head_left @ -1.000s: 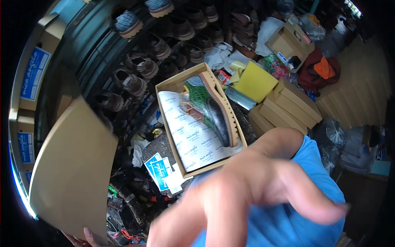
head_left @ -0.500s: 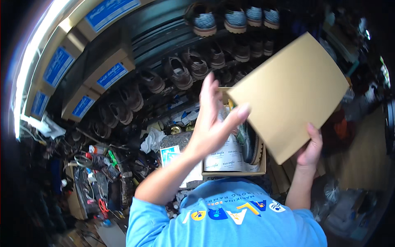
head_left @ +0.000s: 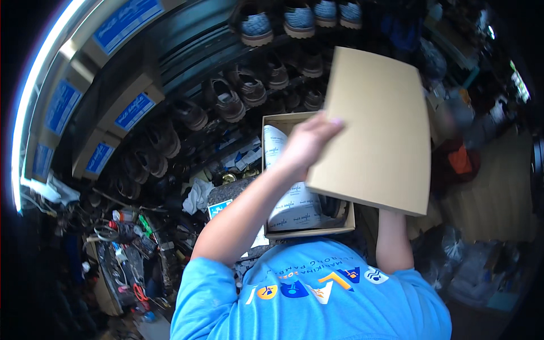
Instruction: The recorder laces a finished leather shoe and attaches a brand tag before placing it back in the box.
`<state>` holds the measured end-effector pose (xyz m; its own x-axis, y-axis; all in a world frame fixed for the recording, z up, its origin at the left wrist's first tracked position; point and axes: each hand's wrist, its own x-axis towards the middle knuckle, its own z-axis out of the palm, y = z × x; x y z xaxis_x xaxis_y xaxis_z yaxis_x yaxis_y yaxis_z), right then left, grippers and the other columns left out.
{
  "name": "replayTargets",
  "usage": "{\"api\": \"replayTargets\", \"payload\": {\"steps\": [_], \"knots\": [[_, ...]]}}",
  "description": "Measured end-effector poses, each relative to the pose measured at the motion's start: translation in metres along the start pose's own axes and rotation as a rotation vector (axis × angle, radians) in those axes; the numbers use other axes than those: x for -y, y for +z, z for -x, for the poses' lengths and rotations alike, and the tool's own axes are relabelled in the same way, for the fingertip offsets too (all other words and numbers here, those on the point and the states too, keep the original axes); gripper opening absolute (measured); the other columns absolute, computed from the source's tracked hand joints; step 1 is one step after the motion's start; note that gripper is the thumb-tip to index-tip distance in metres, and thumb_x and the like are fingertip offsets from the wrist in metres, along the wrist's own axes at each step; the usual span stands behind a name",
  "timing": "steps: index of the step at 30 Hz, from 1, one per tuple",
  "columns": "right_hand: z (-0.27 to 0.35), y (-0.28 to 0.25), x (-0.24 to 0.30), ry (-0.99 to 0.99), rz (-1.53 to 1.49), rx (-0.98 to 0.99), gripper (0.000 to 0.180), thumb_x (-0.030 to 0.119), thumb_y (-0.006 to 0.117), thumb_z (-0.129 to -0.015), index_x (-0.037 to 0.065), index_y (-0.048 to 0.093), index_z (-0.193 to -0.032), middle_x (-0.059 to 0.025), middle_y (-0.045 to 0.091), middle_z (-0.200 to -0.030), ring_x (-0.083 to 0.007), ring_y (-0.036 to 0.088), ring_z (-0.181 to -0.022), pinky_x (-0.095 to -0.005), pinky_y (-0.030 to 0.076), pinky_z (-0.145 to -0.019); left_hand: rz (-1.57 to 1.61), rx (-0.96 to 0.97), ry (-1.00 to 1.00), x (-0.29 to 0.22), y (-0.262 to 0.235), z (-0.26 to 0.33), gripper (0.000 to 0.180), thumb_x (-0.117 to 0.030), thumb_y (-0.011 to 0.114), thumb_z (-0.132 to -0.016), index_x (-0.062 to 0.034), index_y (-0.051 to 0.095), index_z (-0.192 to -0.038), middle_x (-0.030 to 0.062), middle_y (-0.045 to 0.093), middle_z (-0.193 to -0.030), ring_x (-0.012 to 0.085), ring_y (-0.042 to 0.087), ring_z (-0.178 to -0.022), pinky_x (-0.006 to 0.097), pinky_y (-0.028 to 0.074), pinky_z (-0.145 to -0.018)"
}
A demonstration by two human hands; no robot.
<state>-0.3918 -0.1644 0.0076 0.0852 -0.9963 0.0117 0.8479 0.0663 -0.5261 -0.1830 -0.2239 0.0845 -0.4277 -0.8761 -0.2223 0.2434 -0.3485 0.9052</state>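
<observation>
A plain brown cardboard box lid [head_left: 377,122] is held up in the air, tilted over the right part of an open shoebox [head_left: 309,233]. My left hand [head_left: 314,139] is closed on the lid's left edge, thumb on the edge. My right forearm [head_left: 392,235] rises to the lid's lower edge; the hand itself is hidden behind the lid. Inside the shoebox lies white printed wrapping paper [head_left: 294,212]. A dark shoe [head_left: 339,209] shows in part beside the paper, mostly covered by the lid.
Racks ahead carry rows of brown shoes [head_left: 224,99] and blue-grey shoes [head_left: 256,28]. Boxes with blue labels [head_left: 133,107] are stacked at the left. Tools, including red-handled scissors [head_left: 140,293], clutter the lower left. Crumpled white paper [head_left: 198,194] lies left of the shoebox.
The lid has swung left and turned more upright over the shoebox. My left hand, open before, has closed on its edge. My right hand, seen gripping the lid earlier, is now behind it.
</observation>
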Motion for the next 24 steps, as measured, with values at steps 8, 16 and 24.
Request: {"api": "replayTargets", "payload": {"steps": [8,16,24], "knots": [[-0.035,-0.044,-0.038,0.238,0.545,-0.351,0.059,0.052,0.052,-0.101,0.003,0.058,-0.134,-0.0058,0.063,-0.108,-0.0144,0.058,-0.093,-0.0299,0.047,-0.082,-0.017,-0.551,-0.138,0.033,-0.139,0.053,0.043,-0.032,0.049,-0.104,0.0049,0.061,-0.122,0.0168,0.070,-0.110,0.0232,0.071,-0.095,0.035,0.056,-0.084],[-0.012,-0.018,-0.049,0.329,0.728,-0.135,0.049,0.029,0.045,-0.104,-0.004,0.048,-0.141,-0.0141,0.062,-0.130,-0.0201,0.058,-0.121,-0.0326,0.044,-0.103,-0.534,-0.329,-0.092,0.062,-0.107,0.092,0.050,-0.034,0.049,-0.104,0.0079,0.060,-0.129,0.0145,0.069,-0.113,0.0150,0.064,-0.100,0.030,0.047,-0.092],[0.062,-0.026,-0.089,-0.059,0.591,-0.175,0.060,0.032,0.049,-0.102,-0.002,0.041,-0.150,-0.0162,0.055,-0.142,-0.0230,0.054,-0.126,-0.0345,0.039,-0.109,0.034,-0.534,0.017,0.137,-0.097,0.118,0.058,-0.041,0.046,-0.103,-0.0007,0.047,-0.145,0.0149,0.054,-0.143,0.0257,0.055,-0.128,0.036,0.041,-0.109]]}}
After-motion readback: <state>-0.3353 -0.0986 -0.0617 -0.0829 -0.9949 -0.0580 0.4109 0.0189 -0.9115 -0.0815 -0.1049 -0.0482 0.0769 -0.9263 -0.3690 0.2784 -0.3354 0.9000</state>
